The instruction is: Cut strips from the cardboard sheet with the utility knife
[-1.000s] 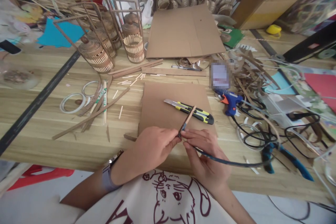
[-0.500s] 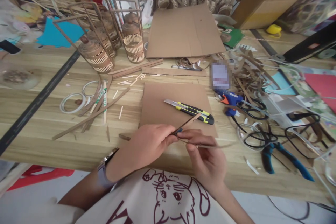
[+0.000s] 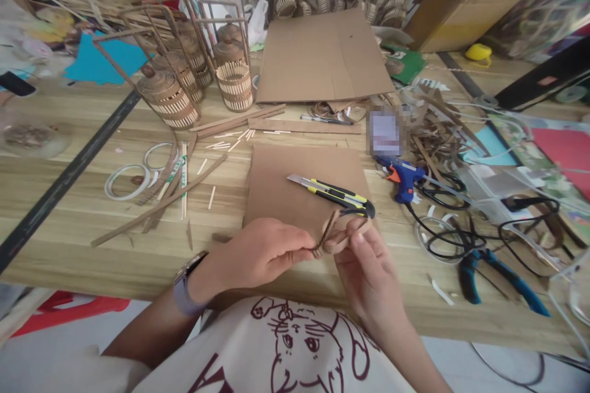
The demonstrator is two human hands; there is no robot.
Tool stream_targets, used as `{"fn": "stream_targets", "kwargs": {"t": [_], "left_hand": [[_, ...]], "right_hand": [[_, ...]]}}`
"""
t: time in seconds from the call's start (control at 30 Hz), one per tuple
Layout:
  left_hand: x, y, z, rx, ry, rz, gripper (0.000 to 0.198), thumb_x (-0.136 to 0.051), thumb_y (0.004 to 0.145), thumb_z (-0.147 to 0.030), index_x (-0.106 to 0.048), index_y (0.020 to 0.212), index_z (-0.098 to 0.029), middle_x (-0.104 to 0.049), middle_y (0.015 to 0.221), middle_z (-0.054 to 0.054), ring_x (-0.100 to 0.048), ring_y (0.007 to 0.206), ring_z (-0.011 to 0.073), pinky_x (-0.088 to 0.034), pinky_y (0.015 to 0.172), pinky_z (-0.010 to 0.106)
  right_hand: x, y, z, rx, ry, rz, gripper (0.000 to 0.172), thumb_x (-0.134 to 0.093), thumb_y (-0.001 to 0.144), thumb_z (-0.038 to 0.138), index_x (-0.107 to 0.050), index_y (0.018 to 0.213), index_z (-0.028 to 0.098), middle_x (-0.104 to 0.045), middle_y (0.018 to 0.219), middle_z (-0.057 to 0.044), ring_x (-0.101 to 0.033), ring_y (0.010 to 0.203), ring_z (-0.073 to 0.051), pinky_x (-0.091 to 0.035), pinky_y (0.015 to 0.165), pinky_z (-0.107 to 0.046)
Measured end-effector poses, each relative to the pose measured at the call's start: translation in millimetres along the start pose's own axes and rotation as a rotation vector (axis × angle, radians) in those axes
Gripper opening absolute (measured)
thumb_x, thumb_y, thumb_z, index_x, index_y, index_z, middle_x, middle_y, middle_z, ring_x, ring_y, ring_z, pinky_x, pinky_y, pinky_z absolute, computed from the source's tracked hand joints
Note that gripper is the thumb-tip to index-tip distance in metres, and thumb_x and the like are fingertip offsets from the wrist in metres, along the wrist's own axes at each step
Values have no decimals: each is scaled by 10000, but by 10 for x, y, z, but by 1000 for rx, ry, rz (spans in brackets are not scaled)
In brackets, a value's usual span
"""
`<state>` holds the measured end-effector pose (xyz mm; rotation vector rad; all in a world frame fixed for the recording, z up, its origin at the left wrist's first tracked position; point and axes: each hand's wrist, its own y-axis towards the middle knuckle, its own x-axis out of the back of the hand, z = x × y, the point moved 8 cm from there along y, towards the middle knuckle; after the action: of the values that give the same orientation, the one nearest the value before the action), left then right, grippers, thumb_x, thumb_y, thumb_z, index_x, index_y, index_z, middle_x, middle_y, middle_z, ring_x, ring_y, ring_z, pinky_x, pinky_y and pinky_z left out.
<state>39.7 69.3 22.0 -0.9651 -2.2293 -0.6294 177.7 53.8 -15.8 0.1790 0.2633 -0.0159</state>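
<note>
My left hand point(image 3: 262, 252) and my right hand point(image 3: 369, 270) meet over the near edge of a brown cardboard sheet point(image 3: 286, 190). Both pinch a thin brown strip point(image 3: 338, 230) that is bent into a small loop between them. The left fingers are closed on the crossing ends of the strip. The right hand curls round the loop's far side. A yellow-and-black utility knife point(image 3: 332, 191) lies on the cardboard just beyond the loop.
A blue glue gun point(image 3: 403, 175), black cables point(image 3: 461, 233) and blue pliers point(image 3: 498, 276) lie to the right. Woven bamboo baskets point(image 3: 168, 95) stand at the back left, with tape rings point(image 3: 126, 181) and loose strips point(image 3: 161, 202) nearer. A large cardboard sheet point(image 3: 322, 55) lies behind.
The strip was held nearly straight between the hands, with a long tail off to the right. Now it is curled into a small loop, and the right hand has come up beside it.
</note>
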Motion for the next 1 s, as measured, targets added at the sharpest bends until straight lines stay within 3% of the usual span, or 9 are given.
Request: {"fn": "stream_targets", "kwargs": {"t": [0.1, 0.27, 0.4, 0.47, 0.57, 0.63, 0.73, 0.83, 1.0], "left_hand": [[2, -2, 89, 134, 39, 16, 391, -407, 1070, -430, -606, 845, -179, -640, 707, -11, -577, 626, 129, -342, 580, 246], [-37, 6, 113, 293, 205, 27, 282, -458, 1060, -351, -616, 920, -164, -694, 781, 13, -652, 709, 169, -341, 588, 259], [-105, 26, 84, 287, 309, 4, 306, -435, 1065, -330, -604, 867, -169, -674, 718, 9, -642, 657, 177, -306, 557, 275], [-102, 29, 50, 244, 345, -42, 374, -371, 1081, -333, -592, 827, -169, -656, 688, 14, -615, 614, 173, -288, 545, 288], [-69, 29, -27, 124, 306, -74, 477, -264, 1101, -364, -596, 817, -174, -648, 682, 19, -577, 598, 161, -310, 561, 293], [-53, 30, -81, 21, 182, -39, 513, -235, 1103, -417, -611, 846, -182, -653, 697, 13, -571, 635, 148, -361, 605, 271], [13, 31, -85, -46, 34, -30, 547, -206, 1094, -479, -616, 877, -189, -664, 736, 11, -567, 694, 139, -409, 686, 243], [47, 34, 20, 40, 52, -56, 531, -243, 1087, -499, -598, 846, -185, -653, 730, 9, -557, 676, 144, -387, 659, 255], [-37, 26, 117, 219, 161, -6, 430, -364, 1071, -480, -593, 873, -174, -644, 726, 10, -599, 659, 168, -343, 590, 274]], "right_hand": [[8, -43, 95, 109, -141, -51, 95, -547, 1022, 320, -590, 946, 282, -757, 847, 11, -730, 782, -178, -582, 689, -319], [-80, -132, 213, 306, -336, 27, 36, -563, 1007, 243, -573, 1024, 272, -770, 1000, -34, -729, 974, -212, -601, 795, -390], [-80, -173, 304, 506, -575, 24, 255, -700, 891, 136, -606, 1087, 269, -756, 1102, -55, -710, 1036, -234, -580, 855, -429], [-104, -183, 340, 565, -689, 33, 275, -702, 872, 102, -630, 1078, 269, -765, 1087, -51, -719, 1003, -233, -558, 866, -431], [-31, -125, 302, 430, -610, -26, 157, -630, 935, 142, -632, 1018, 275, -779, 966, -25, -730, 921, -218, -542, 864, -429], [46, -70, 164, 217, -366, -60, 58, -567, 995, 248, -607, 969, 280, -760, 827, 0, -733, 818, -207, -563, 768, -393], [63, -52, -2, 27, -56, -77, 113, -547, 1014, 372, -573, 948, 285, -730, 749, 27, -723, 689, -192, -568, 619, -335], [48, -74, 59, 94, -144, -89, 65, -551, 1018, 304, -559, 955, 286, -765, 862, 18, -743, 771, -182, -589, 686, -329], [-105, -152, 265, 393, -400, 62, 83, -557, 992, 195, -550, 1022, 272, -779, 1020, -39, -725, 998, -229, -568, 840, -427]]}}
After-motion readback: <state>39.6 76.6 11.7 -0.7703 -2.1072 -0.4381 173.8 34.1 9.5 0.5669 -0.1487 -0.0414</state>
